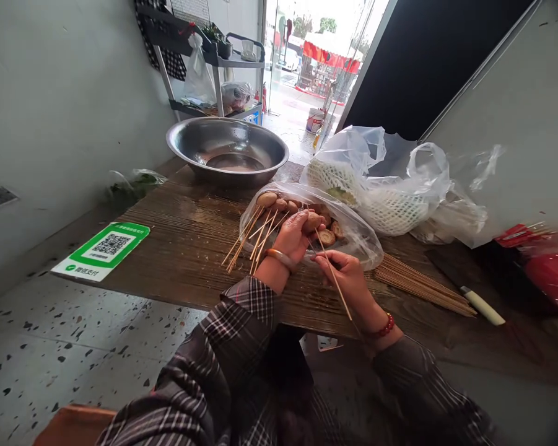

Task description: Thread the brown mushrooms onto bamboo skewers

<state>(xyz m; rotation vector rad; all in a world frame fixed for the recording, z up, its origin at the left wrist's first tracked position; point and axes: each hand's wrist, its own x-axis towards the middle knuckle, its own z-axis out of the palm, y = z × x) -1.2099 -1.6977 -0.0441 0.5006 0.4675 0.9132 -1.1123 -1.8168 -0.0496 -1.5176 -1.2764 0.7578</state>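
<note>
My left hand [293, 238] is closed around a brown mushroom [313, 222], above an open clear plastic bag [369, 243]. In my right hand [346, 272] a thin bamboo skewer [334, 277] is pinched, its upper end at the mushroom; whether the tip has gone in I cannot tell. More mushrooms [266, 199] lie in the bag, one showing its pale underside [326, 238]. Several skewers [244, 238] stick out over the bag's left edge, their far ends at the mushrooms there.
A wide metal basin [227, 176] stands at the back of the wooden table [176, 248]. White bags [390, 198] with netted produce sit behind the mushrooms. Loose skewers [422, 285] and a knife with a pale handle [483, 306] lie right. A green QR-code card [106, 248] is left.
</note>
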